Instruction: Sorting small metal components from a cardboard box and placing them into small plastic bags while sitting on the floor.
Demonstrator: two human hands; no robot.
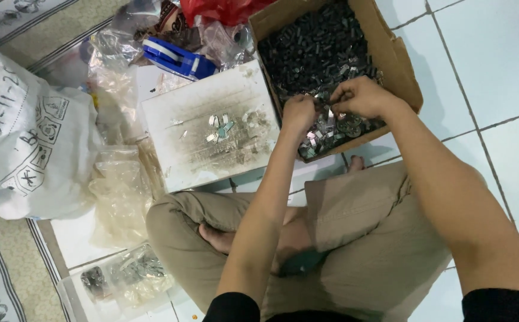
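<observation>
Both hands are in the cardboard box (404, 71), at its near end. Left hand (298, 113) is curled, fingers pinched down into the pile of small shiny metal clips (325, 134); looks like it grips a few, can't tell exactly which. Right hand (361, 95) is also closed, fingertips pinching clips just beside the left, hands almost touching. Far half of the box is filled with small dark parts (316, 42). Left of the box, touching it: a dirty white board (182, 143) with a few clips (221, 128) lying on it. Beyond that a blue tape dispenser (179, 58), clear plastic bags (119, 191), and a white printed sack (21, 131). Person sits cross-legged on a tile floor (498, 53).
</observation>
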